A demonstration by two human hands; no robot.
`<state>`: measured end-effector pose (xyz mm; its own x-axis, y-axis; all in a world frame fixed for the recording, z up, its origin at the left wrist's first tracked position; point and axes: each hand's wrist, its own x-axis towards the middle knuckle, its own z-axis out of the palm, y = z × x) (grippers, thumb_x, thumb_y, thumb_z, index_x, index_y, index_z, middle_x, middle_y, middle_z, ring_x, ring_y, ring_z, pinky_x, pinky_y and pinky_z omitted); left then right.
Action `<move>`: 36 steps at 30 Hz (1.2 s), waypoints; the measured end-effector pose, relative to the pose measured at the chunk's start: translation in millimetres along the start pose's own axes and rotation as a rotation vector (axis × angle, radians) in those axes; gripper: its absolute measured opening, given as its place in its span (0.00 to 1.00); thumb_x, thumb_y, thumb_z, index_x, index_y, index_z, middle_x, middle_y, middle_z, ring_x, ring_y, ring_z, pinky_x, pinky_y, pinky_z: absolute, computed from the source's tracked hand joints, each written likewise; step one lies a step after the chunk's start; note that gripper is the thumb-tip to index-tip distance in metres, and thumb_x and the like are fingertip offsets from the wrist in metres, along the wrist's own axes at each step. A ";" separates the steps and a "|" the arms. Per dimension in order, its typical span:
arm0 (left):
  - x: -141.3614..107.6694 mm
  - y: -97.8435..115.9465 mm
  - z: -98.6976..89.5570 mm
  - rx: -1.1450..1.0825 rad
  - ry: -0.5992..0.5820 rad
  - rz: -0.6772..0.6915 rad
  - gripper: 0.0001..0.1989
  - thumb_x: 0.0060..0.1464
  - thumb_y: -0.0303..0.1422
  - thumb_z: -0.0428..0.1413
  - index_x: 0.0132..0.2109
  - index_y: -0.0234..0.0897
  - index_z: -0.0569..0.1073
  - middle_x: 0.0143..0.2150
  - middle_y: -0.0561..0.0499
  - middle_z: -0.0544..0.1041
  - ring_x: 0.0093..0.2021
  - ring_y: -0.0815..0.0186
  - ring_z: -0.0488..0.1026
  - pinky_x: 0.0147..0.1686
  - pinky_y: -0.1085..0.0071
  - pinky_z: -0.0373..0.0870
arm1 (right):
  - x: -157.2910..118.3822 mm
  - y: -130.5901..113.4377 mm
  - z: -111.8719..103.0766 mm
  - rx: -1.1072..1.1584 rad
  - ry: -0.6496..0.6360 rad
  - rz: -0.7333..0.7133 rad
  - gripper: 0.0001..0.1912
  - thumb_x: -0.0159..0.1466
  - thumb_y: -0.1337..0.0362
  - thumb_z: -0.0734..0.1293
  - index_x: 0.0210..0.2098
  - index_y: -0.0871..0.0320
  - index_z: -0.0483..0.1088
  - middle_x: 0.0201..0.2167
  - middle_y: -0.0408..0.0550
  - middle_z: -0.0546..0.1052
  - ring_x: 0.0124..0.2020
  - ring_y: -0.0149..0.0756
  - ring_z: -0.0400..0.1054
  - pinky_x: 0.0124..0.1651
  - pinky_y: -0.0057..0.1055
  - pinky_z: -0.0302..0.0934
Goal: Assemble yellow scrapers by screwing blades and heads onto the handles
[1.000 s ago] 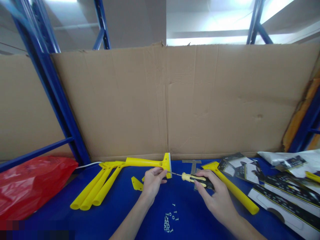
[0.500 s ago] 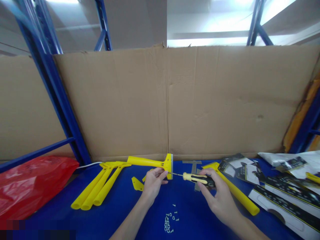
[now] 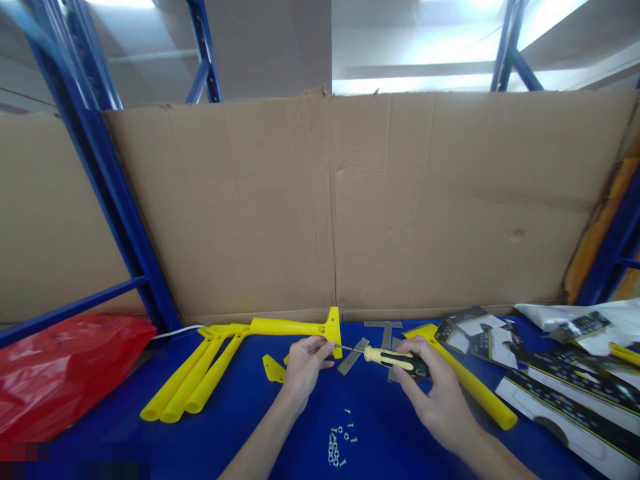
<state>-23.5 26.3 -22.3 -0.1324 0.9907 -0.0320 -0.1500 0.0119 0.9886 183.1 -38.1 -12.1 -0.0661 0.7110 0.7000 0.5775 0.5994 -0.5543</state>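
My left hand (image 3: 303,372) pinches the lower end of a yellow scraper's head (image 3: 333,332), whose tube handle points left. In my right hand (image 3: 436,379) is a screwdriver (image 3: 390,357) with a cream and black grip. Its thin shaft reaches left to my left fingertips at the scraper head; the tip itself is hidden there. A flat metal blade (image 3: 353,357) lies tilted on the blue surface just right of the head, apart from it. Left of my left hand sits a loose yellow plate (image 3: 273,369) with holes, and part of another yellow piece shows behind my fingers.
Several screws and nuts (image 3: 336,448) lie in front. More yellow scrapers (image 3: 195,380) rest at left near a red bag (image 3: 75,367). Behind my right hand are metal blades (image 3: 387,333) and another scraper (image 3: 475,387). Black-and-white packaging (image 3: 565,407) covers the right; cardboard (image 3: 350,213) stands behind.
The metal blade was along the scraper head's right edge and now lies loose on the surface beside it. Both hands keep nearly the same place, the screwdriver still at the head.
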 end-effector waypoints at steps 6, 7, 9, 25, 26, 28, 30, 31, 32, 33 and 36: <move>0.1 -0.3 0.1 0.006 0.007 0.006 0.07 0.40 0.25 0.65 0.30 0.26 0.77 0.31 0.43 0.80 0.29 0.65 0.77 0.23 0.76 0.74 | 0.0 0.3 0.6 0.003 0.006 -0.025 0.02 0.61 0.66 0.62 0.35 0.55 0.63 0.30 0.44 0.69 0.29 0.34 0.66 0.31 0.29 0.62; 0.1 -0.5 0.0 0.007 0.005 0.007 0.07 0.40 0.25 0.65 0.30 0.26 0.77 0.31 0.43 0.80 0.29 0.65 0.77 0.23 0.76 0.74 | 0.1 0.0 0.5 0.005 0.005 -0.027 0.02 0.61 0.66 0.62 0.35 0.55 0.63 0.30 0.44 0.69 0.29 0.34 0.66 0.31 0.29 0.62; 0.2 -1.2 -0.3 0.008 0.000 0.011 0.07 0.41 0.25 0.64 0.31 0.26 0.77 0.32 0.43 0.80 0.29 0.66 0.76 0.23 0.76 0.74 | 0.0 -0.8 0.2 0.007 0.001 -0.023 0.02 0.61 0.66 0.62 0.35 0.55 0.63 0.30 0.45 0.69 0.29 0.34 0.66 0.31 0.29 0.62; 2.3 -2.7 -0.2 0.001 0.051 0.002 0.04 0.44 0.21 0.61 0.31 0.27 0.76 0.32 0.44 0.79 0.31 0.65 0.77 0.23 0.75 0.75 | 4.0 2.2 -2.8 -0.059 -0.076 -0.080 0.06 0.60 0.66 0.63 0.37 0.55 0.69 0.34 0.50 0.75 0.36 0.40 0.71 0.38 0.35 0.68; 1.9 -1.7 0.0 -0.004 0.056 -0.002 0.04 0.45 0.21 0.61 0.32 0.27 0.77 0.31 0.44 0.79 0.31 0.65 0.77 0.23 0.75 0.75 | 3.9 4.2 -2.8 -0.066 -0.087 -0.084 0.06 0.60 0.66 0.63 0.38 0.55 0.69 0.35 0.50 0.76 0.37 0.40 0.72 0.39 0.35 0.68; 0.8 0.7 -0.3 -0.011 0.057 -0.002 0.03 0.45 0.21 0.61 0.32 0.28 0.77 0.31 0.45 0.79 0.31 0.65 0.77 0.24 0.75 0.75 | 2.6 9.0 -2.1 -0.089 -0.117 -0.088 0.09 0.60 0.67 0.63 0.40 0.55 0.70 0.36 0.50 0.76 0.38 0.40 0.72 0.42 0.36 0.68; -0.4 3.4 -1.2 -0.003 0.058 0.003 0.03 0.46 0.21 0.60 0.31 0.28 0.77 0.30 0.45 0.79 0.30 0.66 0.77 0.24 0.76 0.75 | -0.1 13.2 -0.7 -0.135 -0.164 -0.086 0.13 0.59 0.67 0.63 0.44 0.54 0.69 0.38 0.50 0.76 0.40 0.40 0.72 0.44 0.36 0.68; -1.0 4.8 -1.9 0.007 0.062 0.004 0.02 0.46 0.22 0.60 0.31 0.28 0.77 0.30 0.45 0.79 0.30 0.66 0.77 0.23 0.76 0.75 | -1.7 14.5 0.2 -0.168 -0.198 -0.082 0.16 0.59 0.68 0.63 0.47 0.54 0.69 0.40 0.50 0.76 0.39 0.40 0.73 0.43 0.36 0.68; -1.4 6.1 -2.7 0.019 0.066 0.006 0.03 0.45 0.22 0.61 0.31 0.28 0.77 0.30 0.46 0.79 0.30 0.66 0.77 0.23 0.76 0.74 | -3.3 14.8 1.0 -0.205 -0.237 -0.077 0.19 0.58 0.68 0.63 0.50 0.54 0.68 0.41 0.51 0.75 0.38 0.40 0.73 0.42 0.36 0.68; -1.8 7.2 -3.4 0.031 0.069 0.009 0.03 0.44 0.22 0.62 0.30 0.29 0.77 0.30 0.46 0.79 0.30 0.65 0.77 0.23 0.76 0.74 | -4.5 14.2 1.7 -0.243 -0.279 -0.073 0.21 0.58 0.68 0.62 0.52 0.54 0.67 0.43 0.52 0.75 0.38 0.40 0.73 0.41 0.37 0.69; -1.9 9.7 -5.7 0.056 0.067 0.021 0.04 0.41 0.24 0.63 0.29 0.30 0.77 0.29 0.47 0.80 0.31 0.63 0.78 0.23 0.76 0.74 | -4.9 7.1 1.6 -0.320 -0.399 -0.072 0.23 0.58 0.68 0.61 0.53 0.55 0.67 0.42 0.52 0.74 0.36 0.40 0.73 0.39 0.37 0.68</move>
<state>-30.2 23.8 -13.5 -0.2002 0.9796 -0.0193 -0.0918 0.0009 0.9958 186.1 -36.8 -20.2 -0.3843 0.7944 0.4704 0.7760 0.5540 -0.3016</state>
